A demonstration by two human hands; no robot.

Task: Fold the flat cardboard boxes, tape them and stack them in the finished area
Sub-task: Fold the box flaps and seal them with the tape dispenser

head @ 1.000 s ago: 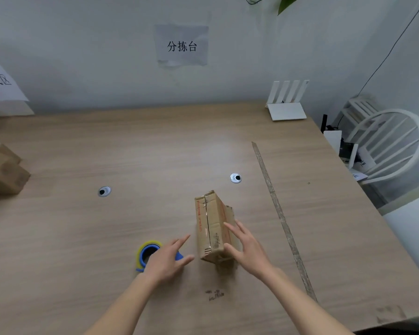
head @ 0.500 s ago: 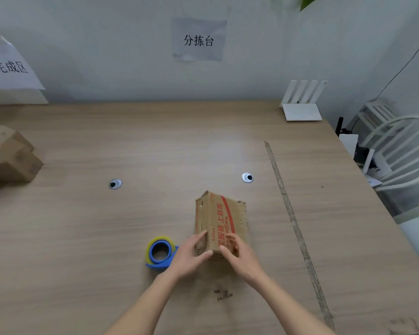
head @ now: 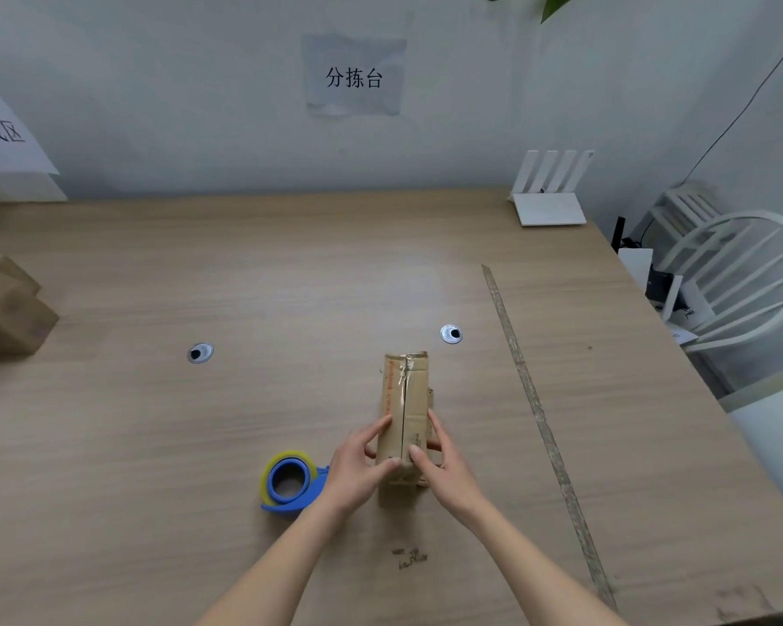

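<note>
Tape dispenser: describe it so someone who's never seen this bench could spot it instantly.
Start at the wooden table and go to its near edge, where two hands hold a small cardboard box. Just beside the left hand, partly hidden by it, lies the tape dispenser. It is the only brightly coloured thing there: a blue frame around a yellow-edged roll.

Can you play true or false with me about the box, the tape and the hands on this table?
1. Both hands hold the cardboard box. True: the left hand and the right hand grip its near end.
2. The tape dispenser is red. False: it is blue, with a yellow roll.
3. The tape dispenser lies to the left of the box. True.
4. The white router stands on top of the box. False: it stands at the table's far right corner.
</note>
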